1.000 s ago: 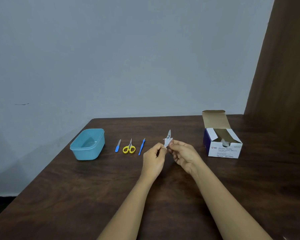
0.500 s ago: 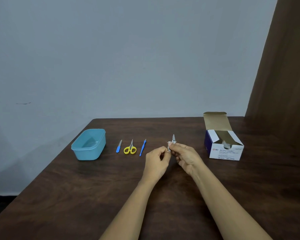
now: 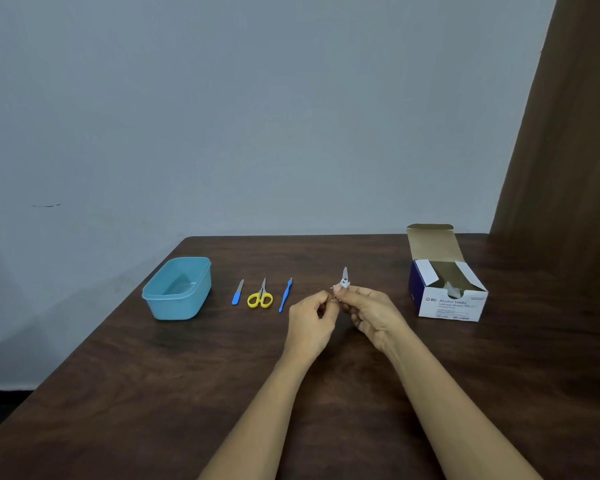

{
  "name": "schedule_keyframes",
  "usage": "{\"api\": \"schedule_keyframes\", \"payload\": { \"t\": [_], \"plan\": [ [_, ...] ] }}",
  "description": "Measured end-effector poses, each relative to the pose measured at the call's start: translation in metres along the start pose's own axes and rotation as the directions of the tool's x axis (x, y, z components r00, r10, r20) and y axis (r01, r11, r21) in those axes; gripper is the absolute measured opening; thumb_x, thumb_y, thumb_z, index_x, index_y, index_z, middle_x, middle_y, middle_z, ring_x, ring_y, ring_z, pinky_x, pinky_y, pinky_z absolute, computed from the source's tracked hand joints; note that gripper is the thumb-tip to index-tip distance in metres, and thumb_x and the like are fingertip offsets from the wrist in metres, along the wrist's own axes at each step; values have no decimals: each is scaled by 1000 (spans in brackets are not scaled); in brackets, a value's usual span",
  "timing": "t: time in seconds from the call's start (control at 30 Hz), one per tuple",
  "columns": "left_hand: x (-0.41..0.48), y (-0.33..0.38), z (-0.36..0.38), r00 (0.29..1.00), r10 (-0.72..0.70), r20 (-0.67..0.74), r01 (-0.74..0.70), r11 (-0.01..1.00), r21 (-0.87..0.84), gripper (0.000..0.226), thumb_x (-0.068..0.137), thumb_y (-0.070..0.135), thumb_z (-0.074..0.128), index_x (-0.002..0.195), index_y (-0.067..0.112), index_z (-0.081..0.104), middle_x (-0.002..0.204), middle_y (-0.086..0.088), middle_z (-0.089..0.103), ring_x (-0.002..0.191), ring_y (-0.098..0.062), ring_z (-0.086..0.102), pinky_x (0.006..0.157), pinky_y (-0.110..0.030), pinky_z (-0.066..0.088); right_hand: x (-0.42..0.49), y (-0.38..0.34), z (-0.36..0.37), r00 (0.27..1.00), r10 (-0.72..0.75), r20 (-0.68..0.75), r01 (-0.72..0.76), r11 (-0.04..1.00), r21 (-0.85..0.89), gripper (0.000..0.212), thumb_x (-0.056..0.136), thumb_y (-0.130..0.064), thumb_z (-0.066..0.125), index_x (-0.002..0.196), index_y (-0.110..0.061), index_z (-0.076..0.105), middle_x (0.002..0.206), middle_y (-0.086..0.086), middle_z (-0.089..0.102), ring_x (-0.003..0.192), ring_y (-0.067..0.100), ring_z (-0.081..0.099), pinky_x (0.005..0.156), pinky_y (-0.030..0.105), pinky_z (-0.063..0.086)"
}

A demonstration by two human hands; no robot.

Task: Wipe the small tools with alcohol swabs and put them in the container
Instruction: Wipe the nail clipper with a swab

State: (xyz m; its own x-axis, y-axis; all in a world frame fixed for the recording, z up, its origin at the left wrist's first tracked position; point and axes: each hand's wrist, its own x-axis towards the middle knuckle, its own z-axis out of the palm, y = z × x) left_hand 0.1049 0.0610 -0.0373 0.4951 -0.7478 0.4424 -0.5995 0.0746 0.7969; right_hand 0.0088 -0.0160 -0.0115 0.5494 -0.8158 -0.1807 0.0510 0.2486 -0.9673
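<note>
Count on the table (image 3: 125, 403): one light blue container (image 3: 160, 295), three small tools lying loose, one box of alcohol swabs (image 3: 447, 306). A fourth tool is in the hands.

Loose tools, in one row just right of the container, each apart from the next and lying with its tip toward the wall:
- one blue-handled file (image 3: 237, 292)
- one pair of yellow-handled scissors (image 3: 260, 296), blades together
- one slim blue tool (image 3: 285, 295)

The container is open-topped and nothing shows inside it. It stands near the table's far left corner, close to the left edge.

Hands: both are raised over the middle of the table, fingers curled, fingertips nearly meeting. The left hand (image 3: 310, 320) pinches the lower end of a small metal tool (image 3: 345, 272), whose pointed tip stands up above the fingers. The right hand (image 3: 371, 313) pinches a white swab (image 3: 343, 282) round the tool's middle. The exact kind of tool is too small to tell.

The box stands well to the right, with its lid flap upright and its top torn open; a pale packet shows in the opening.

Edges and room: the far edge meets a plain grey wall; a brown panel rises behind the right side. Bare table lies between the hands and the box, between the hands and the row of tools, and across the whole near half, crossed only by the forearms.
</note>
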Motion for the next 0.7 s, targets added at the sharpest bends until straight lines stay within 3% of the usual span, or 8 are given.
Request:
{"api": "schedule_keyframes", "payload": {
  "t": [0.1,0.33,0.43,0.53,0.7],
  "plan": [
    [1,0,-2,1000,-17,-20,17,1000,-1,24,94,15,54,72,7,61,56,7,45,55,-6,43,52,-16,33,1,-3,-2,999,32,-8,-32,999,7,21,83,-33,73,95,-15,76,77,-2,68,73,8,56,61,19,43],
    [1,0,-2,1000,-16,-5,16,1000,5,23,93,14,53,74,6,62,58,7,47,56,-4,44,53,-14,35,-2,-1,-2,1000,17,-7,-17,998,60,15,87,-14,68,100,-10,73,76,0,71,71,8,57,61,19,41],
    [-1,1,0,1000,9,19,-9,1000,2,22,93,13,54,75,4,63,60,4,50,57,-5,45,53,-15,35,-4,0,0,995,-59,-86,56,997,-48,10,85,-20,70,90,-14,76,71,-3,70,69,8,55,65,21,43],
    [-3,3,1,1000,19,10,-19,1000,15,21,92,10,54,75,3,63,60,1,51,58,-5,46,53,-15,36,-5,4,7,976,-192,-102,177,974,-145,17,90,-23,64,86,-10,75,71,-3,70,69,3,61,63,12,45],
    [0,3,2,1000,8,7,-8,999,38,22,93,11,53,73,10,61,63,2,54,57,-6,46,54,-14,37,-3,10,16,936,-318,-152,275,928,-249,28,94,-24,58,82,-5,74,84,12,72,81,18,65,73,27,49]
  ]
}}
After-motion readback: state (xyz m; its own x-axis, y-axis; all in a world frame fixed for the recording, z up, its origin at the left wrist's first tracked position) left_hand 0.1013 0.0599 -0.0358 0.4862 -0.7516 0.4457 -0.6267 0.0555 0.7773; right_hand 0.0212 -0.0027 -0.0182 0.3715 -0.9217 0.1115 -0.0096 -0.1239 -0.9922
